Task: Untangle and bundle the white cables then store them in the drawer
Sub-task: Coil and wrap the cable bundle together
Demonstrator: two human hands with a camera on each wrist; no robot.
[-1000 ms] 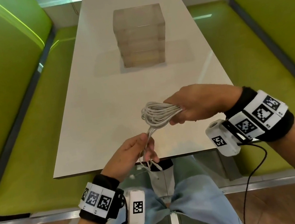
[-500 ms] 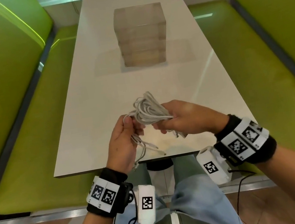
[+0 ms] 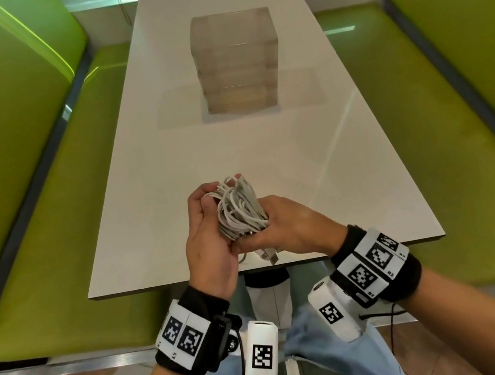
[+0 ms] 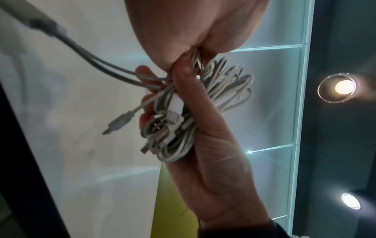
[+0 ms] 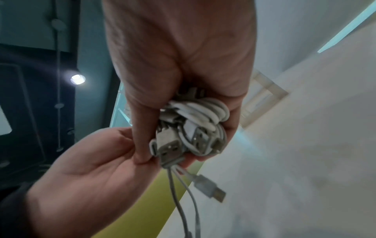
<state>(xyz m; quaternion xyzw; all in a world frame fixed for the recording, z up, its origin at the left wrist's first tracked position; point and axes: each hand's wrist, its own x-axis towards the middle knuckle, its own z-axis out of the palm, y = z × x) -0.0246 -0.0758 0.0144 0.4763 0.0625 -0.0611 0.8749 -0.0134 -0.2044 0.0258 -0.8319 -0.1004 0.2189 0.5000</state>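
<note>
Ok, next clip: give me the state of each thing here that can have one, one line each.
cables: coiled into a bundle, held above the table's near end, a few ends with plugs hanging loose.
left hand: fingers curled round the bundle's far end.
right hand: grips the bundle's near end.
drawers: clear stack standing on the table, all shut.
</note>
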